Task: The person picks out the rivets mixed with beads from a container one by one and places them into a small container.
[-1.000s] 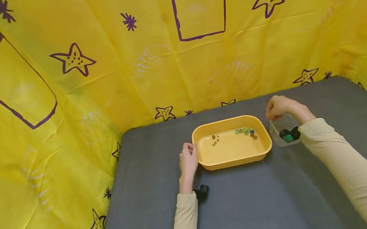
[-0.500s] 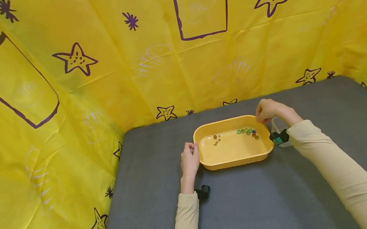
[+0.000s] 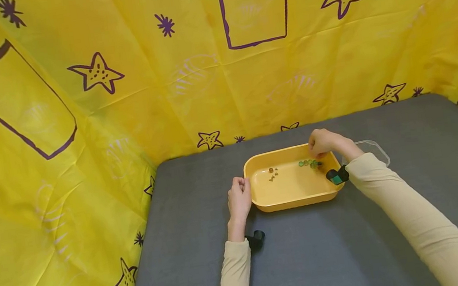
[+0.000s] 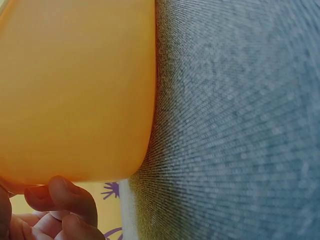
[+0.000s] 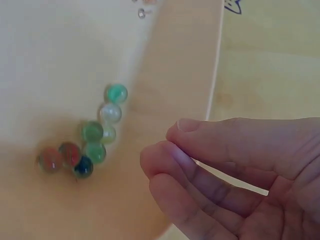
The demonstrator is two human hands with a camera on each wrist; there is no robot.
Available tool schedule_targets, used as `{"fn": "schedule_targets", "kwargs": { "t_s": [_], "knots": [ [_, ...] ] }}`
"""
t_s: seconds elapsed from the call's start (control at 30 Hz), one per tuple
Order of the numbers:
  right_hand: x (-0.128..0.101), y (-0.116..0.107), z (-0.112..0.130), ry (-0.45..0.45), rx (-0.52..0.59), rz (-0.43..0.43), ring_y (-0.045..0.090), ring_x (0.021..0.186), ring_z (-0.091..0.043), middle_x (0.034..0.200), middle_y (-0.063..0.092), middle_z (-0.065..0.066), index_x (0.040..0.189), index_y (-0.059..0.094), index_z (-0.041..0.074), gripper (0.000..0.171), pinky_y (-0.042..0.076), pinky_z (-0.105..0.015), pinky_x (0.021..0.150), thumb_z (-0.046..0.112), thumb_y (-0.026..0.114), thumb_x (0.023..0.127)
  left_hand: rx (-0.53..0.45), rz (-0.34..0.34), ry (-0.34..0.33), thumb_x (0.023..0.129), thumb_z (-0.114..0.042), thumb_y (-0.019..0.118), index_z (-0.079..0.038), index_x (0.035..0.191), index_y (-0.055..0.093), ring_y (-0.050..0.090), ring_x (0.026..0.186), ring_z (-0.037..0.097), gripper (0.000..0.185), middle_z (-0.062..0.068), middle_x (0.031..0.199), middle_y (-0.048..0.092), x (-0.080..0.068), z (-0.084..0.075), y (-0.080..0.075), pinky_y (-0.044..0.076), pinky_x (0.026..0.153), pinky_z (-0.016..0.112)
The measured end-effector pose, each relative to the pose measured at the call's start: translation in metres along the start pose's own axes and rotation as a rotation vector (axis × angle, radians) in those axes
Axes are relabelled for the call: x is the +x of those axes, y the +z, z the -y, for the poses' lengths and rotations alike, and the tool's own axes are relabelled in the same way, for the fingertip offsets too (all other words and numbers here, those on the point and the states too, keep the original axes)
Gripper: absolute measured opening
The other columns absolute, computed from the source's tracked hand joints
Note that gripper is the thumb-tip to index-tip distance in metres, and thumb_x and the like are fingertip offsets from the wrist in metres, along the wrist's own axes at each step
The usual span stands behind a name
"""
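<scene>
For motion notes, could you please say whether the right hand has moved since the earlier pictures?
Yes, leftward in the head view: the right hand went from right of the yellow tray to over it.

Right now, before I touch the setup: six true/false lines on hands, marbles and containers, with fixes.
1. The left hand is at the left end of the yellow tray. True.
2. The right hand is over the clear container. False: it is over the right part of the tray, near the marble cluster.
3. The right sleeve partly hides the container in the head view. True.
4. All marbles sit in one bunch. False: a brown marble lies apart, toward the tray's left side.
5. The dark blue marble is beside a reddish marble. True.
6. The tray stands on bare wood. False: it stands on a grey, cloth-like surface.
</scene>
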State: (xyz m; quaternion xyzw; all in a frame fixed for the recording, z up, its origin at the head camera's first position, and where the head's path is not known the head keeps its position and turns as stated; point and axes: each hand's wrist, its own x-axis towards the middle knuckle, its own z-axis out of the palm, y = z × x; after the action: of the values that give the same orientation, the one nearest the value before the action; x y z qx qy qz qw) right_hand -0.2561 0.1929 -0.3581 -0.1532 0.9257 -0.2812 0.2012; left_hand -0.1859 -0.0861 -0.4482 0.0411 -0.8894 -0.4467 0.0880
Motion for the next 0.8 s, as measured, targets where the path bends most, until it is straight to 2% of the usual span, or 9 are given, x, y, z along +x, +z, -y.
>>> {"fn": "schedule_targets", "kwargs": {
  "t_s": [0.33, 0.6, 0.8],
  "knots": [
    [0.014, 0.015, 0.01, -0.036, 0.0, 0.004, 0.043, 0.048, -0.015, 0.059, 0.056, -0.012, 0.07, 0.063, -0.004, 0.011, 0.036, -0.026, 0.051, -0.002, 0.057, 0.078, -0.004, -0.005, 0.005, 0.096, -0.026, 0.05, -0.006, 0.09, 0.053, 0.044, 0.054, 0.015, 0.021, 0.001, 0.066, 0.049, -0.001, -0.001, 0.0, 0.035, 0.051, 0.028],
    [0.022, 0.023, 0.017, -0.017, 0.057, 0.023, 0.041, 0.05, -0.016, 0.061, 0.056, -0.014, 0.075, 0.064, -0.006, 0.01, 0.037, -0.03, 0.054, -0.004, 0.056, 0.08, -0.008, 0.002, -0.007, 0.096, -0.027, 0.05, -0.007, 0.091, 0.054, 0.045, 0.054, 0.014, 0.021, 0.001, 0.067, 0.05, 0.0, -0.001, 0.0, 0.036, 0.051, 0.028],
    [0.028, 0.029, 0.021, -0.046, 0.003, 0.023, 0.05, 0.054, -0.021, 0.065, 0.061, -0.014, 0.08, 0.068, -0.005, 0.01, 0.042, -0.031, 0.056, -0.001, 0.058, 0.081, 0.002, 0.0, -0.015, 0.096, -0.028, 0.049, -0.007, 0.091, 0.054, 0.044, 0.053, 0.014, 0.022, 0.001, 0.066, 0.049, 0.0, -0.001, -0.001, 0.035, 0.051, 0.027]
  ]
}}
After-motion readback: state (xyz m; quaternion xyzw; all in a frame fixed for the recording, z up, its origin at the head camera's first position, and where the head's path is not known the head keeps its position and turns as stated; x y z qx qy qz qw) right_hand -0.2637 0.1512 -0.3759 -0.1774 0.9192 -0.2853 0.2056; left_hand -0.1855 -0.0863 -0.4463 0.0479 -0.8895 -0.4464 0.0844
